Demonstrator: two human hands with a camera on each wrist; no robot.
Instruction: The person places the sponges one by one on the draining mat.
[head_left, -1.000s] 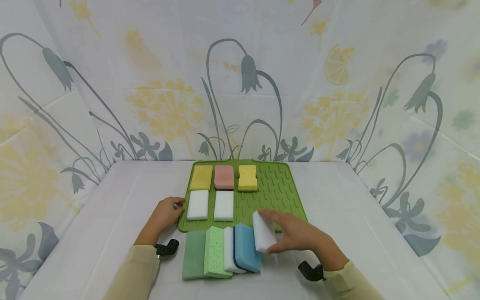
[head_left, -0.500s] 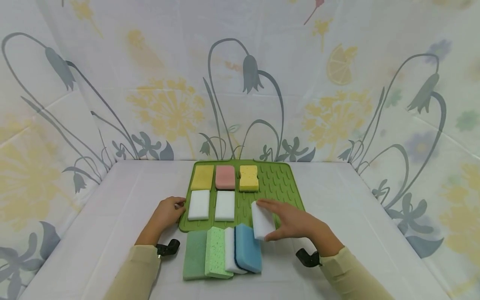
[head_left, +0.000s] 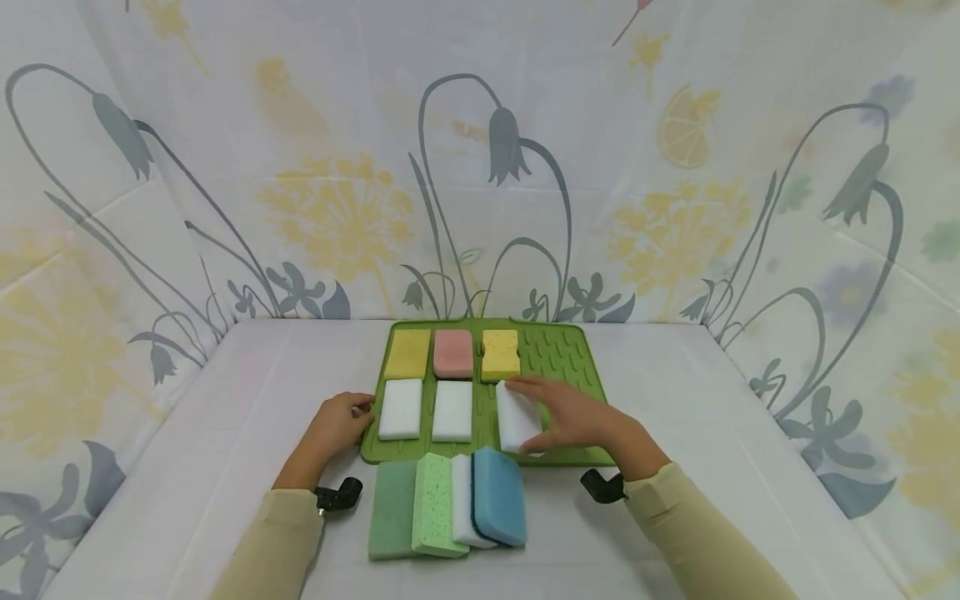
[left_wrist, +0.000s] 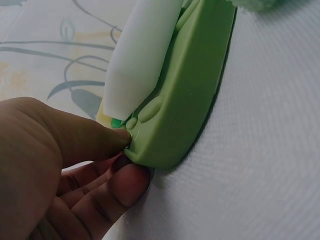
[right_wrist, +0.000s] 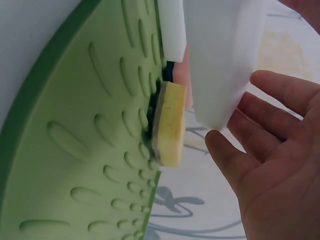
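My right hand [head_left: 576, 415] holds a white sponge [head_left: 517, 419] between its thumb and fingers, over the front right half of the green ridged mat [head_left: 573, 360]. In the right wrist view this white sponge [right_wrist: 220, 55] is held above the mat's surface, tilted. The thumb and fingers of my left hand [left_wrist: 60, 160] pinch the mat's corner edge [left_wrist: 175, 125]. On the mat's back row lie a dark yellow sponge [head_left: 408, 353], a pink sponge [head_left: 453, 353] and a light yellow sponge [head_left: 500, 354]. Two white sponges, one left [head_left: 401, 409] and one right [head_left: 452, 412], lie in front of them.
In front of the mat, a leaning row holds a dull green sponge [head_left: 392, 510], a speckled light green sponge [head_left: 437, 504], a white sponge [head_left: 463, 500] and a blue sponge [head_left: 499, 497]. A flower-printed cloth [head_left: 480, 208] hangs behind the white table [head_left: 247, 383].
My right hand has carried the white sponge away from the row's right end, forward over the mat. The left hand stays at the mat's left edge.
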